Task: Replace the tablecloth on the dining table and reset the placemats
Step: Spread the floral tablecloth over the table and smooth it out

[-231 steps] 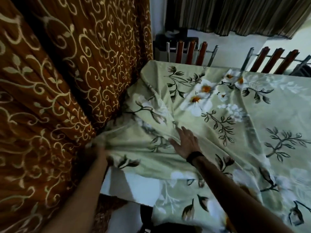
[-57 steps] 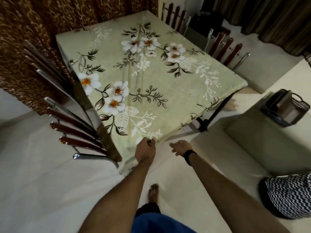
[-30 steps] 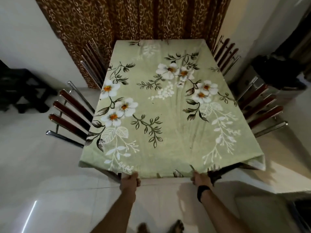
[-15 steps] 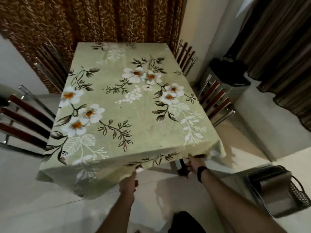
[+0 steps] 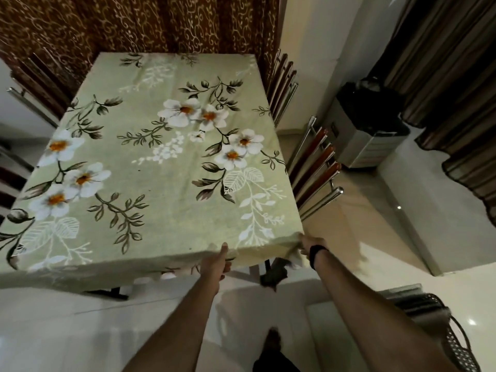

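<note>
Head view: left hand [image 5: 216,264] grips green floral tablecloth [image 5: 150,162] at near hem; right hand [image 5: 308,244] apparently pinches its near-right corner, fingers hidden.

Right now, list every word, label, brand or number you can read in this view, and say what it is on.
No readable text.
The tablecloth carries only flowers and leaves.
The grey appliance by the striped curtain has a small dark patch on its side, too small and blurred to read.
The black wristband shows no lettering.
</note>
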A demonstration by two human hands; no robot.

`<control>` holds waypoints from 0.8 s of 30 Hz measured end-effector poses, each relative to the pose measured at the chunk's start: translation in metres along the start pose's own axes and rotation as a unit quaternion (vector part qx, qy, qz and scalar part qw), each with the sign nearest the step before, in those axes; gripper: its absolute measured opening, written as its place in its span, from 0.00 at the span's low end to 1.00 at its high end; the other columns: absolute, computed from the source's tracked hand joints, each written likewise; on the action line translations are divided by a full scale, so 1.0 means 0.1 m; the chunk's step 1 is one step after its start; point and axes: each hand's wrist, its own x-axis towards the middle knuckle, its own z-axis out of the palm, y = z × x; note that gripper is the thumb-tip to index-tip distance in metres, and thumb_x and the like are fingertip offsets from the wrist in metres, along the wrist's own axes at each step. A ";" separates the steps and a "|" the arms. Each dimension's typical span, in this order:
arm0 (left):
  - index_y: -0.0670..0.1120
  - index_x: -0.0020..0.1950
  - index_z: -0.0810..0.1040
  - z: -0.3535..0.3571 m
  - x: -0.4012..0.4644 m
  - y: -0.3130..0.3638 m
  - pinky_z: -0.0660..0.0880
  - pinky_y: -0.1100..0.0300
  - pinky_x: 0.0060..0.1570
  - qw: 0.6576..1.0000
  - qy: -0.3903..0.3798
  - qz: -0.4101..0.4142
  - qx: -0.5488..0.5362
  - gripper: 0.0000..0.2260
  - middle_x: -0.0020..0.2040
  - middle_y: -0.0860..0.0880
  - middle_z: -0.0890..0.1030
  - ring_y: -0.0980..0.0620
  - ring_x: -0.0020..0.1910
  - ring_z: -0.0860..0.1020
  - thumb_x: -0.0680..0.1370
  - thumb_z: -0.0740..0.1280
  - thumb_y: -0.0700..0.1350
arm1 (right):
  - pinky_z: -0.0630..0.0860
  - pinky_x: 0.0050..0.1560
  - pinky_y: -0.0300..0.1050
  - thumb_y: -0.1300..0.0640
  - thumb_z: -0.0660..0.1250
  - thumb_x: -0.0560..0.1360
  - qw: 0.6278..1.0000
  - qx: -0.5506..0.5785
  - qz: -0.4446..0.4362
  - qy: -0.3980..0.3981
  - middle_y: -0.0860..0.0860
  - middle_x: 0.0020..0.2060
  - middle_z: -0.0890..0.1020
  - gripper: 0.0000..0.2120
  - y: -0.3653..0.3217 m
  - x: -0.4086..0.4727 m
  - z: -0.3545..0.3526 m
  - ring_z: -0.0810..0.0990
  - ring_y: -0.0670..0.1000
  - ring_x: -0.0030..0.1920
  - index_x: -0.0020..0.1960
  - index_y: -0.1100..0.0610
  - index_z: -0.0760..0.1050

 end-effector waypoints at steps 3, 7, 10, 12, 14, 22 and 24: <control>0.43 0.38 0.77 0.40 0.03 0.03 0.66 0.61 0.31 0.999 0.015 -0.004 -0.033 0.20 0.33 0.46 0.78 0.53 0.28 0.74 0.78 0.65 0.59 | 0.73 0.67 0.56 0.47 0.74 0.72 0.997 -0.072 -0.031 -0.013 0.61 0.64 0.78 0.30 0.04 0.31 -0.17 0.77 0.61 0.65 0.66 0.67 0.74; 0.41 0.38 0.75 0.72 0.03 0.03 0.65 0.66 0.24 0.987 0.092 0.042 -0.123 0.12 0.26 0.47 0.75 0.58 0.17 0.68 0.79 0.67 0.44 | 0.78 0.52 0.48 0.47 0.73 0.72 0.991 -0.097 -0.089 0.012 0.53 0.36 0.85 0.15 0.17 0.46 -0.43 0.84 0.55 0.45 0.36 0.60 0.82; 0.41 0.34 0.78 0.84 -0.10 -0.16 0.73 0.55 0.37 0.985 0.128 0.054 -0.103 0.13 0.25 0.48 0.78 0.50 0.26 0.74 0.77 0.69 0.44 | 0.76 0.49 0.44 0.50 0.74 0.71 0.991 -0.098 -0.087 0.018 0.52 0.33 0.85 0.15 0.37 0.53 -0.57 0.83 0.53 0.40 0.31 0.57 0.79; 0.41 0.32 0.79 0.85 -0.16 -0.32 0.74 0.56 0.39 0.987 0.141 0.043 -0.070 0.15 0.27 0.45 0.79 0.49 0.27 0.75 0.77 0.69 0.47 | 0.78 0.52 0.46 0.48 0.74 0.71 0.988 -0.130 -0.079 0.018 0.53 0.37 0.86 0.15 0.51 0.57 -0.61 0.83 0.54 0.44 0.32 0.57 0.80; 0.39 0.35 0.81 0.82 -0.20 -0.40 0.74 0.58 0.38 0.988 0.138 0.021 -0.066 0.15 0.28 0.45 0.81 0.49 0.27 0.76 0.76 0.70 0.48 | 0.77 0.53 0.45 0.45 0.70 0.73 0.978 -0.199 -0.069 0.013 0.54 0.45 0.86 0.15 0.55 0.57 -0.63 0.83 0.56 0.49 0.40 0.57 0.82; 0.40 0.67 0.71 0.44 -0.25 -0.03 0.73 0.46 0.60 0.914 0.278 0.171 0.243 0.27 0.66 0.39 0.74 0.39 0.64 0.74 0.75 0.68 0.56 | 0.54 0.76 0.56 0.40 0.54 0.81 0.805 -0.404 -0.433 0.027 0.52 0.79 0.54 0.32 -0.01 0.34 -0.18 0.55 0.55 0.78 0.80 0.51 0.50; 0.44 0.77 0.59 0.27 -0.20 0.07 0.68 0.45 0.67 0.870 0.251 0.219 0.364 0.35 0.78 0.40 0.60 0.40 0.75 0.63 0.76 0.66 0.59 | 0.48 0.77 0.56 0.37 0.51 0.80 0.715 -0.514 -0.470 -0.052 0.48 0.80 0.43 0.35 -0.13 0.26 0.08 0.45 0.53 0.80 0.80 0.46 0.41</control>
